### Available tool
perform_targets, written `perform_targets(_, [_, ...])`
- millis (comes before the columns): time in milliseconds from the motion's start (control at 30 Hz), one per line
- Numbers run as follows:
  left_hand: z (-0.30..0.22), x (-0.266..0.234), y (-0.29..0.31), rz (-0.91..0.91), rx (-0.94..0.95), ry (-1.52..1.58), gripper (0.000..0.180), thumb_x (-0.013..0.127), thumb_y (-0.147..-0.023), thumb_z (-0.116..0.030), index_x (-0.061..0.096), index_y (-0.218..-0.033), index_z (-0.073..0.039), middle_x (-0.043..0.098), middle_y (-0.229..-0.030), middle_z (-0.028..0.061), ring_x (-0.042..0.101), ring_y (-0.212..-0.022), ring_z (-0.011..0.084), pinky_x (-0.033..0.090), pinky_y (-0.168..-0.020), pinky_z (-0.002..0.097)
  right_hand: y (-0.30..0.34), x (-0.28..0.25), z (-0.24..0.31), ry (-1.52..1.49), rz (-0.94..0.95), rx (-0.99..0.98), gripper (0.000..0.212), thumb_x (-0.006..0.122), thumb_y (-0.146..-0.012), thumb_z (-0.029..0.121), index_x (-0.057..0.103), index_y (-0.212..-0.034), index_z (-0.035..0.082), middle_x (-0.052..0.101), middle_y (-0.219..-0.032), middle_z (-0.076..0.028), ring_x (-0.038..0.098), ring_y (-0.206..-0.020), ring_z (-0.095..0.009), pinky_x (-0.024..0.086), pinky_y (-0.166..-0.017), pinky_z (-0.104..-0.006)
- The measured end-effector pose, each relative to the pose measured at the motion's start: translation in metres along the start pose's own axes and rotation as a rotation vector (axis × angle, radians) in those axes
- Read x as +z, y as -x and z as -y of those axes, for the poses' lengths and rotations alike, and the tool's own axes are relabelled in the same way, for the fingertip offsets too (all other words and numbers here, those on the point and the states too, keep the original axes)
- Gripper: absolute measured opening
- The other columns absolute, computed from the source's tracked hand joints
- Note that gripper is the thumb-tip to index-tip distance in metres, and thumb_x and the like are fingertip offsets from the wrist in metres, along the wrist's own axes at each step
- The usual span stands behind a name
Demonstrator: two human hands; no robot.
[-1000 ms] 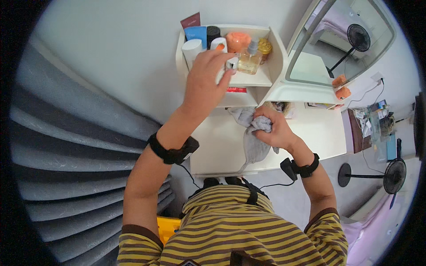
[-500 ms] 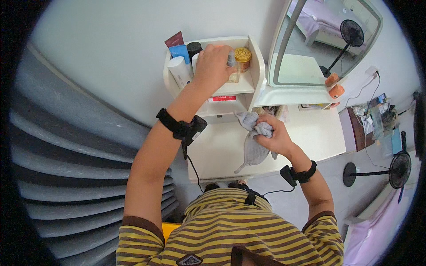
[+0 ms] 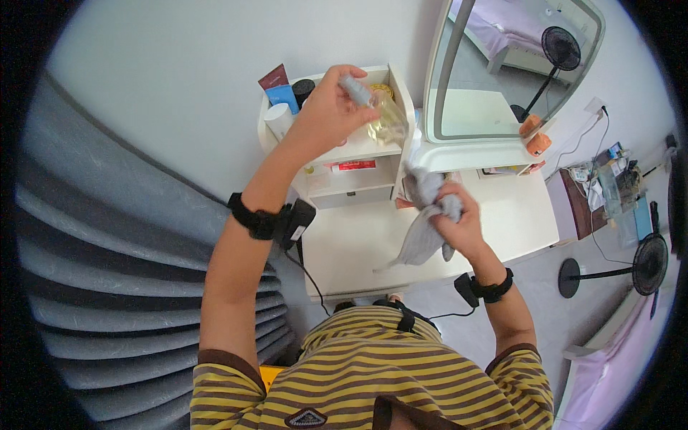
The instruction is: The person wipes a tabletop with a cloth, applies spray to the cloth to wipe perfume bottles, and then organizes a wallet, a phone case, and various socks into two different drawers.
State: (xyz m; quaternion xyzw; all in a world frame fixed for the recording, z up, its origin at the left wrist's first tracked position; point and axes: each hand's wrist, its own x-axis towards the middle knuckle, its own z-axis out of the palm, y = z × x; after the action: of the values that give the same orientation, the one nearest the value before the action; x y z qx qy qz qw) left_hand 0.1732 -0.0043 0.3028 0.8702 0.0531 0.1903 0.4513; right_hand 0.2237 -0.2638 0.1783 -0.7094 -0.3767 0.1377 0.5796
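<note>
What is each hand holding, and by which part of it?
The left hand holds a tilted clear bottle near its grey top. The right hand grips a grey cloth by a bunched-up part, the rest hanging loose.

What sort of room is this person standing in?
Probably a bedroom: a lilac-covered bed shows at the lower right, and the white table in front, with a mirror and a shelf unit of toiletries at its back, looks like a dressing table.

Grey cloth (image 3: 421,240), yellowish bottle (image 3: 388,123); yellow-and-brown striped shirt (image 3: 387,358).
</note>
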Motion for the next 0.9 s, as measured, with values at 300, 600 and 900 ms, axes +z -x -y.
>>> perform_targets(300, [-0.008, 0.018, 0.041, 0.138, 0.065, 0.464, 0.05, 0.065, -0.075, 0.002, 0.037, -0.116, -0.004, 0.05, -0.11, 0.0102, 0.051, -0.106, 0.0192, 0.05, -0.083, 0.0307, -0.06, 0.011, 0.099, 0.099, -0.113, -0.448, 0.038, 0.058, -0.073, 0.011, 0.053, -0.11, 0.004, 0.054, -0.104, -0.006, 0.052, -0.096, -0.014, 0.044, -0.079, -0.0262])
perform_targets(600, [0.004, -0.004, 0.041, 0.344, 0.303, 0.691, 0.049, 0.066, -0.073, 0.005, 0.038, -0.11, -0.009, 0.054, -0.107, 0.0079, 0.052, -0.104, 0.0176, 0.044, -0.092, 0.0314, -0.018, 0.016, 0.047, -0.922, 0.107, 0.547, 0.042, 0.055, -0.085, 0.031, 0.05, -0.116, 0.004, 0.06, -0.099, -0.011, 0.061, -0.081, -0.019, 0.052, -0.071, -0.0297])
perform_targets(900, [-0.01, 0.019, 0.035, 0.673, 0.278, 0.741, 0.081, 0.069, -0.077, -0.018, 0.019, -0.14, -0.006, 0.049, -0.124, 0.0096, 0.046, -0.114, 0.0189, 0.034, -0.1, 0.0326, 0.009, 0.023, 0.055, -0.987, 0.055, 0.526, 0.06, 0.07, -0.075, 0.028, 0.041, -0.121, 0.003, 0.056, -0.105, -0.008, 0.056, -0.091, -0.017, 0.048, -0.081, -0.0303])
